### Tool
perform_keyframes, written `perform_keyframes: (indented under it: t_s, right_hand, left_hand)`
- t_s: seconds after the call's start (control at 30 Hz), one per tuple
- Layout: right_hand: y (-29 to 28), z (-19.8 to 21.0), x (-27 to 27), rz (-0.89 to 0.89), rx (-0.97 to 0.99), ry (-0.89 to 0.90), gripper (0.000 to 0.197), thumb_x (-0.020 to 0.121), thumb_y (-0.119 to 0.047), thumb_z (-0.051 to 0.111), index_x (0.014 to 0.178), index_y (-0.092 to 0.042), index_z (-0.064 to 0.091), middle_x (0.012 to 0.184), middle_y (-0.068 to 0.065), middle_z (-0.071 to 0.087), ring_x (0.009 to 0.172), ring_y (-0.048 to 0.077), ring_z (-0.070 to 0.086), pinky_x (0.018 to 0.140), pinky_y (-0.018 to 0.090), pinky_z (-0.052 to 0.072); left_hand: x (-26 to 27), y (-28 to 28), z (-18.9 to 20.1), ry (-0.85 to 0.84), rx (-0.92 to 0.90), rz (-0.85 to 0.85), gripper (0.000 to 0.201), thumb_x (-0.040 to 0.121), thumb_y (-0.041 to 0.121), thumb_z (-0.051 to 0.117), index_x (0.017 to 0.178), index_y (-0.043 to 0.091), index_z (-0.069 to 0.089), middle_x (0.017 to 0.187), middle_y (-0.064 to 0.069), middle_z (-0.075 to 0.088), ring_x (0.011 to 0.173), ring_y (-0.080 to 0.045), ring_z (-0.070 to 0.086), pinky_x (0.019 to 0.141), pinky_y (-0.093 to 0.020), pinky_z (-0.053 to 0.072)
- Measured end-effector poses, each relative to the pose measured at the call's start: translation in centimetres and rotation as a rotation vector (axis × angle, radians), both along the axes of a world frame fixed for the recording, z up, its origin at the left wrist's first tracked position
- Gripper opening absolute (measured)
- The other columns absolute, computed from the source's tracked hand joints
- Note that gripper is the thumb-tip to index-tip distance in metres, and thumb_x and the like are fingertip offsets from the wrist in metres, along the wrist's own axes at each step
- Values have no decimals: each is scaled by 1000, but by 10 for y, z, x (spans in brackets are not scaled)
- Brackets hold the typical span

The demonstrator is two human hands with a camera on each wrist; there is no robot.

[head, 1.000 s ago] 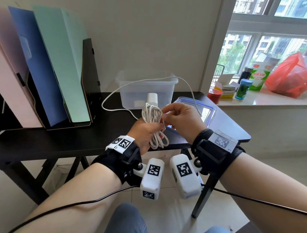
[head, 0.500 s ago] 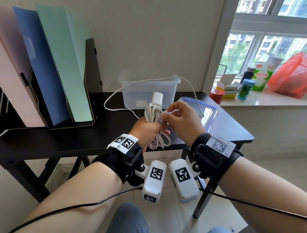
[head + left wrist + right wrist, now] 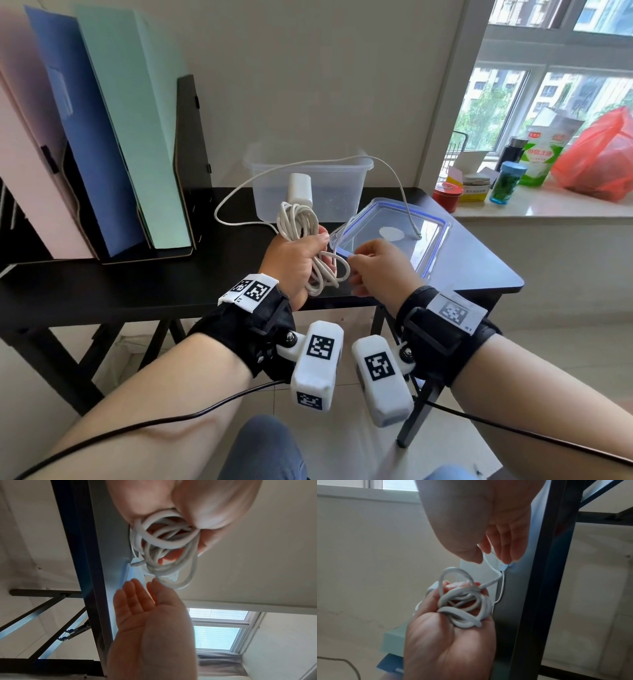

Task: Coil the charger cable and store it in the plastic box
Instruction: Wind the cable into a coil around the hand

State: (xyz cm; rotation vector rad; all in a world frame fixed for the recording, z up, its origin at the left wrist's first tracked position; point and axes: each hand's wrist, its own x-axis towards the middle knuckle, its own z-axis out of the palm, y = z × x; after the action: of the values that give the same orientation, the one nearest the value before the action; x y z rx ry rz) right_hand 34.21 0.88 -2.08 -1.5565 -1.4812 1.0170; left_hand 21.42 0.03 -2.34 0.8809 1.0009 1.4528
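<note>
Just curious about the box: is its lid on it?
No, the lid lies flat on the table right of the open box.

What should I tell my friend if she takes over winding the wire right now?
Left hand grips the coiled part of the charger cable, with the white plug block sticking up above it.
Right hand pinches the loose strand beside the coil.
Done: most of the cable is wound.
Left: a long tail loops over the desk and the plastic box, with its end on the lid. Wind that in, then put the bundle in the open box.
</note>
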Motion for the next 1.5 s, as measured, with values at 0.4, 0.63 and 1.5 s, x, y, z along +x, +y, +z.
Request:
perform_keyframes:
  t_s: [0.4,0.63,1.5]
  right_hand:
    - [1,-7,-5,54,38,293,24,89,-6,51,111,-9,61,73,9,65,62,21,56,54,27,52]
    - [-9,-4,-14,185,201,182,42,85,-1,56,72,-39,68,54,-11,62,53,9,57,65,34,56]
    - [23,6,-24,63,398,40,32,84,-26,59,114,-34,50,95,-1,55,67,9,48,69,30,43]
  left_hand:
    - [-6,-6,-3,-91,-65,-37,16,89,4,50,75,12,52,55,0,43,36,-7,39,47,-23,35]
    - [-6,-12,-5,-60,-115,5,17,90,13,57,74,12,53,40,5,51,32,-5,49,37,-16,40]
    - [-24,-2,-14,83,-153,-83,19,85,-4,45,75,7,56,62,-7,54,54,-20,55,52,-28,47]
